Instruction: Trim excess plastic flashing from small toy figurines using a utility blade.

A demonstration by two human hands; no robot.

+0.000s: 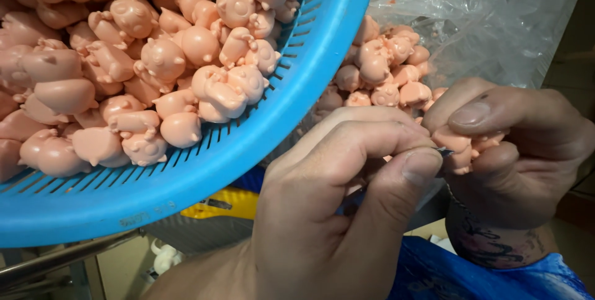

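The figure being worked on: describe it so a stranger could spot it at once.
Start at the big blue slotted basket heaped with pink figures, then look right, below the clear plastic bag holding more. There the right hand pinches one small pink figure while the left hand sets a thin blade tip against it. It alone is held in fingers.

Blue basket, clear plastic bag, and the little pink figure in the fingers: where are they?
blue basket [204, 170], head view, on its slotted outer wall.
clear plastic bag [489, 21], head view, on its crinkled upper side.
little pink figure [451, 139], head view, on the part showing under the right thumb.
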